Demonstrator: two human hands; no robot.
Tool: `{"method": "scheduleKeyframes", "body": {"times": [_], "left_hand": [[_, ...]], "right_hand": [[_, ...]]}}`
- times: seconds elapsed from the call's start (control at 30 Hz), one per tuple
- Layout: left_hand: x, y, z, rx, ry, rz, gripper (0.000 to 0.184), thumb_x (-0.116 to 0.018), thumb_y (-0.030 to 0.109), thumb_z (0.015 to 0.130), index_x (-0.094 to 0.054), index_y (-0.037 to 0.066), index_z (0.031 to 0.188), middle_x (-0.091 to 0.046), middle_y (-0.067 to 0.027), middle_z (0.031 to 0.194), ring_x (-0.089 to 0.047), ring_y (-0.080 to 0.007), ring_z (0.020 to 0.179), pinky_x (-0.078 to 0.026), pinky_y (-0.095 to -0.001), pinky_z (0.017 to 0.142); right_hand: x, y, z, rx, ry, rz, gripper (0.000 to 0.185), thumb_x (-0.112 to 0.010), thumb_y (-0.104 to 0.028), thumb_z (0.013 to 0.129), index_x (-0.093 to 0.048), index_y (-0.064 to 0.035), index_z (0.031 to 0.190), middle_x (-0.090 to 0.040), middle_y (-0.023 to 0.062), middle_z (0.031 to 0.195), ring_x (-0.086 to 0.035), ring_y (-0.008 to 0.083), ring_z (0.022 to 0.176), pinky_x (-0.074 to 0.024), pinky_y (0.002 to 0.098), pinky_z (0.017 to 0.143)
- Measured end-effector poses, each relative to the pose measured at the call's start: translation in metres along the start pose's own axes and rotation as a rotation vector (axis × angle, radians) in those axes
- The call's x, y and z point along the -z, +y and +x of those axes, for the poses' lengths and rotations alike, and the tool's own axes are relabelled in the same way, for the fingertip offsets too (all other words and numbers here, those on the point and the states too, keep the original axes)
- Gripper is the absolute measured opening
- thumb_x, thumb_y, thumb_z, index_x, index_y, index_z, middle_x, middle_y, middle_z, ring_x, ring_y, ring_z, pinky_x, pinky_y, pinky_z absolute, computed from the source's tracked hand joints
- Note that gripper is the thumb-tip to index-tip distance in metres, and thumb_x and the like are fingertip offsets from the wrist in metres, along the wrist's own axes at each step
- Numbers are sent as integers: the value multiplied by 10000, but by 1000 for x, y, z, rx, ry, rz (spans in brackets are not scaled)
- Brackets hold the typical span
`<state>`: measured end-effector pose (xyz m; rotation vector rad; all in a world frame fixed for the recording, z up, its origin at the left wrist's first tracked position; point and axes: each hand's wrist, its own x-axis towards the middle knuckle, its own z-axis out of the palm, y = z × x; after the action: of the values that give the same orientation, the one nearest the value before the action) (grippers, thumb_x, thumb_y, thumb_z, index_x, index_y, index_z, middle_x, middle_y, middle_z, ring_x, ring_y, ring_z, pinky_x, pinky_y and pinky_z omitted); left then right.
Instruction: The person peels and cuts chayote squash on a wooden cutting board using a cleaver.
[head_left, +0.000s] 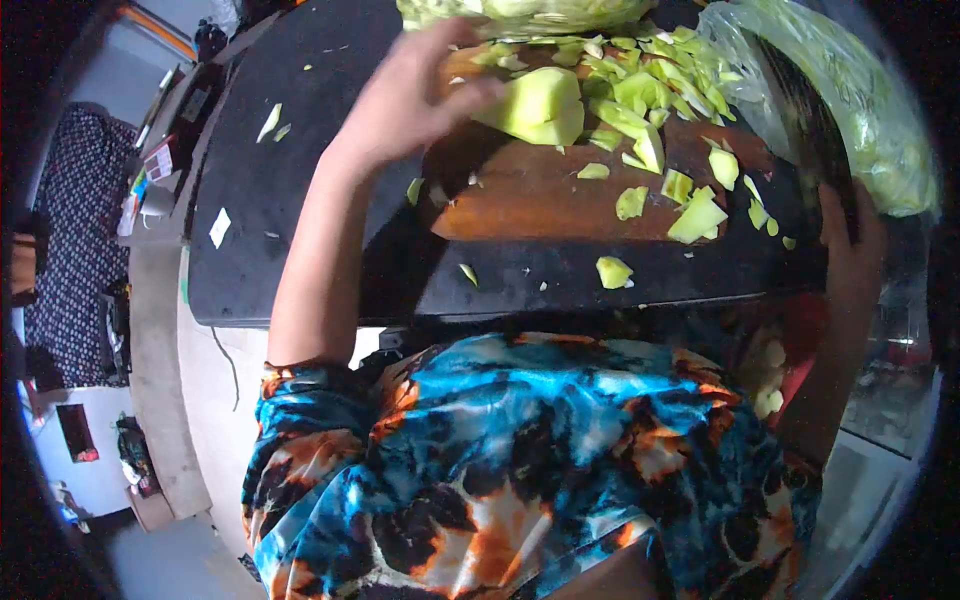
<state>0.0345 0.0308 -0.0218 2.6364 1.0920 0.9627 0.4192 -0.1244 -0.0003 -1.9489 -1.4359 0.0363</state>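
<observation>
A large pale green chunk of fruit or vegetable (545, 107) with flat cut faces lies on the brown wooden board (500, 205). Beside it at the left is my left hand (415, 95), slightly blurred, thumb and fingers apart. The thumb reaches the chunk's left edge; whether it touches cannot be made out. At the far right, my right hand (855, 240) is closed around the lower end of a large knife (815, 115), its dark blade pointing up. Many green cut pieces (645, 90) are heaped behind and right of the chunk, with several loose slices (698, 215) nearer me.
A clear plastic bag of green pieces (860, 110) stands at the right, behind the knife. Another filled bag (520, 15) lies at the far edge. Scraps (270, 122) are scattered over the black table (260, 200). A shelf with small items (165, 165) is to the left.
</observation>
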Motion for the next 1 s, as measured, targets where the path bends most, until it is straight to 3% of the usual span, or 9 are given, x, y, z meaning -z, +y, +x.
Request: {"method": "scheduleKeyframes", "body": {"times": [0.07,0.13,0.3,0.33,0.4,0.5,0.6,0.67,1.0], "left_hand": [[-12,22,-4,-192,-126,-113,647,-760,200,680,-446,49,1226,-538,-137,1146,-517,-289,1082,-404,-358,928],[-27,28,-5,-86,-190,-110,726,-771,230,669,-402,60,1271,-523,-139,1178,-517,-280,1089,-410,-351,932],[-33,39,3,-155,-219,-239,632,-774,308,665,-521,18,1167,-596,-143,1054,-583,-264,989,-450,-336,872],[-40,40,5,-186,-189,-308,603,-745,438,647,-577,66,1092,-625,-127,978,-612,-292,892,-474,-345,798],[-51,41,11,-150,-249,-408,579,-741,452,660,-599,52,1055,-642,-127,930,-628,-266,850,-477,-328,784],[-64,39,19,-60,-280,-541,562,-745,444,668,-613,42,1038,-652,-123,884,-633,-231,810,-475,-307,770],[-56,45,22,25,-396,-576,538,-755,278,715,-558,-14,1122,-639,-95,1000,-576,-133,898,-443,-286,838],[-57,47,22,37,-402,-610,507,-760,258,710,-573,-26,1086,-640,-97,983,-577,-134,895,-444,-279,834],[-61,43,20,211,-452,-685,432,-766,275,707,-617,-20,986,-652,-57,882,-588,-118,813,-465,-269,779]], "right_hand": [[5,-11,-10,-48,-97,114,380,-613,-264,832,-564,28,1070,-608,173,986,-582,256,947,-419,328,853],[9,-21,-17,85,-188,52,346,-616,-233,821,-573,7,1066,-614,158,959,-592,243,915,-431,324,830],[12,-64,-25,375,-281,-45,293,-625,-217,799,-590,-41,1030,-624,152,905,-615,271,849,-457,344,774],[12,-67,-23,445,-277,-82,289,-625,-222,799,-588,-45,1024,-623,156,900,-617,276,843,-460,347,766],[11,-74,-18,521,-303,-107,284,-619,-232,805,-578,-44,1014,-620,164,886,-622,283,827,-464,347,748],[6,-83,-3,572,-346,-73,273,-600,-220,825,-556,-28,1014,-596,138,819,-587,240,749,-449,325,688],[3,-85,4,541,-362,-48,256,-572,-180,849,-534,-14,1040,-549,67,714,-497,141,630,-405,283,597],[2,-90,6,372,-414,-26,258,-549,-192,868,-528,-19,1059,-535,58,698,-478,123,623,-392,270,582],[-28,-92,10,510,-356,108,254,-513,-225,903,-511,-6,1032,-486,40,671,-423,92,622,-373,249,591]]}}
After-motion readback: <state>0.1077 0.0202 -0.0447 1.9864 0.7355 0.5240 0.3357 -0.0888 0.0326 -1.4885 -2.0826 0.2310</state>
